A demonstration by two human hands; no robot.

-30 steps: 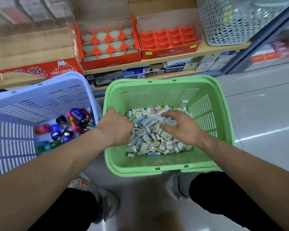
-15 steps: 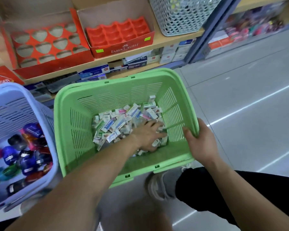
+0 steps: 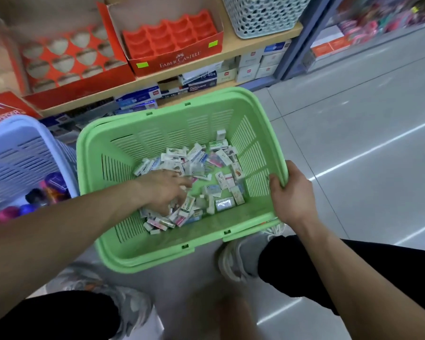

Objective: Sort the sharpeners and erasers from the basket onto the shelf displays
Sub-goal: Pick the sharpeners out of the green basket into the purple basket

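Note:
A green basket point(image 3: 157, 111) on the floor holds a loose pile of small boxed erasers point(image 3: 221, 180). My left hand point(image 3: 162, 190) is down in the pile, its fingers curled round some erasers and partly blurred. My right hand point(image 3: 292, 195) grips the basket's right rim, thumb inside. Left of it, a pale blue basket point(image 3: 22, 148) holds round coloured sharpeners point(image 3: 54, 185). On the shelf stand a red display box with heart-shaped holes point(image 3: 66, 60) and a red Faber-Castell tray point(image 3: 177, 38) with bare slots.
A grey mesh basket point(image 3: 263, 15) stands on the shelf at the right. Boxed stock point(image 3: 201, 77) fills the lower shelf behind the green basket. My shoes point(image 3: 233, 256) flank the basket's near edge. Tiled floor point(image 3: 353, 119) stretches to the right.
A second ago both hands were in the eraser pile. My right hand has left it and taken the green basket's right rim; my left hand has dug further right into the erasers.

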